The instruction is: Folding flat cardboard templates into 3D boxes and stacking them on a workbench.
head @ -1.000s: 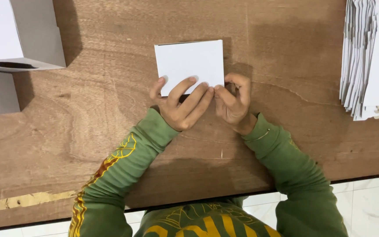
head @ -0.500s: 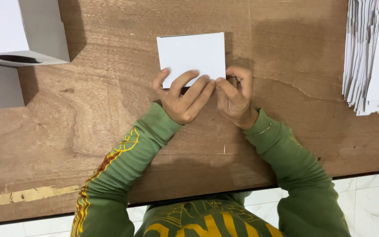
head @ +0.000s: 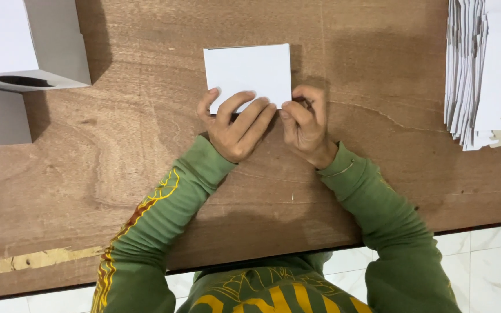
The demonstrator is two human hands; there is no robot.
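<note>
The white folded card (head: 247, 72) lies flat on the wooden desk (head: 117, 145), in the middle, just in front of the person. The left hand (head: 236, 127) presses its near edge with the fingers (head: 244, 107) spread flat on top, not curled around it. The right hand (head: 305, 124) has its fingers bent and closed on the near right corner. To do this step well, I think the left hand should keep the card steady while the right hand pinches the corner firmly, so the fold comes straight. A stack of flat white cards (head: 482, 69) waits at the right, and a white box (head: 24, 46) stands at the left.
</note>
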